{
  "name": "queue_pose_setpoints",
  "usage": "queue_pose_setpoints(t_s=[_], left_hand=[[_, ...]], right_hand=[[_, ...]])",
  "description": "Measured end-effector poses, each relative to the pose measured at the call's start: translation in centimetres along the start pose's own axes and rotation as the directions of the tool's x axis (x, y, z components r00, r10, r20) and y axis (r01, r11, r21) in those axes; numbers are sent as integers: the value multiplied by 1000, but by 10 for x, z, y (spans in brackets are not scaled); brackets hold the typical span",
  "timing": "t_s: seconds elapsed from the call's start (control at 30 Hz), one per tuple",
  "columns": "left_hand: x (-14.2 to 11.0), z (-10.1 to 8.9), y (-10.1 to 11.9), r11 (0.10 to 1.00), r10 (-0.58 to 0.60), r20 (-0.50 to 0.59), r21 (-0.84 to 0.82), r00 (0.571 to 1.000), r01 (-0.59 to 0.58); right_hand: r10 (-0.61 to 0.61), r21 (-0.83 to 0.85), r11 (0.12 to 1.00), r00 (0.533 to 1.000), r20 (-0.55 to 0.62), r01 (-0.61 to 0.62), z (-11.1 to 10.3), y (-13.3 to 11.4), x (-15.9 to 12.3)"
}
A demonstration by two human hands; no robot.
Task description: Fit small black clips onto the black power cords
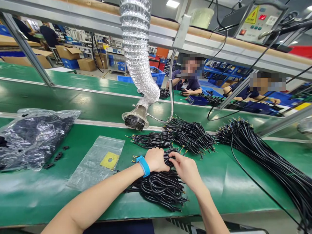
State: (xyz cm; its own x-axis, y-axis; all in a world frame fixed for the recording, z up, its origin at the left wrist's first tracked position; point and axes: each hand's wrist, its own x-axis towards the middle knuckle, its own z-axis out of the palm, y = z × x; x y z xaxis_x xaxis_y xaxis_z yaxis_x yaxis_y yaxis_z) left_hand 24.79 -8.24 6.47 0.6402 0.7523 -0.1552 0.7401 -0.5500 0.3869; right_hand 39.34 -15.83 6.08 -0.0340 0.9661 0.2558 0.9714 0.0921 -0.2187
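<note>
My left hand [155, 160], with a blue band [143, 166] at its wrist, is closed over a coiled bundle of black cables [167, 159]. Right beside it, my right hand [187, 169] pinches thumb and forefinger together at the same bundle; what lies between the fingertips is too small to make out. Closer to me, under the wrists, lie more coiled black cables [162, 188], partly covered by my hands. Just beyond the hands sit further tied cable bundles [191, 135] with yellowish wire ends.
Long loose black cables [268, 159] run along the right side. Left are a clear bag of black parts [36, 139], several small black pieces [58, 156] and a flat plastic bag [90, 162] with a yellow label. A silver duct [136, 42] hangs ahead. Two people sit across the bench.
</note>
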Motion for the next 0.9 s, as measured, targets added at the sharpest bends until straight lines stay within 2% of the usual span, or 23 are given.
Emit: queue_pose_setpoints(t_s=[0.1,0.27,0.43,0.57,0.67,0.73,0.83,0.9], left_hand=[[-1,0,1,1000,9,-9,13,1000,-9],[-1,-3,2,997,50,-3,52,999,-50],[0,-5,3,996,61,13,72,998,-61],[0,-3,3,995,65,5,71,998,-65],[0,-3,3,996,62,5,70,998,-63],[0,-4,3,996,62,5,71,998,-62],[1,-4,3,996,56,10,75,998,-57],[1,-4,3,995,59,10,84,998,-60]], right_hand=[[-57,5,998,995,84,57,-8,2,4],[-162,5,986,956,243,166,-27,4,15],[-171,-31,982,950,261,185,-32,4,20],[-171,-139,969,964,204,202,-24,5,20],[-266,-253,922,954,139,294,-18,7,19],[-354,-323,874,931,88,363,-14,9,18],[-458,-363,838,887,-62,408,-5,13,16],[-417,-348,877,885,-207,332,0,17,14]])
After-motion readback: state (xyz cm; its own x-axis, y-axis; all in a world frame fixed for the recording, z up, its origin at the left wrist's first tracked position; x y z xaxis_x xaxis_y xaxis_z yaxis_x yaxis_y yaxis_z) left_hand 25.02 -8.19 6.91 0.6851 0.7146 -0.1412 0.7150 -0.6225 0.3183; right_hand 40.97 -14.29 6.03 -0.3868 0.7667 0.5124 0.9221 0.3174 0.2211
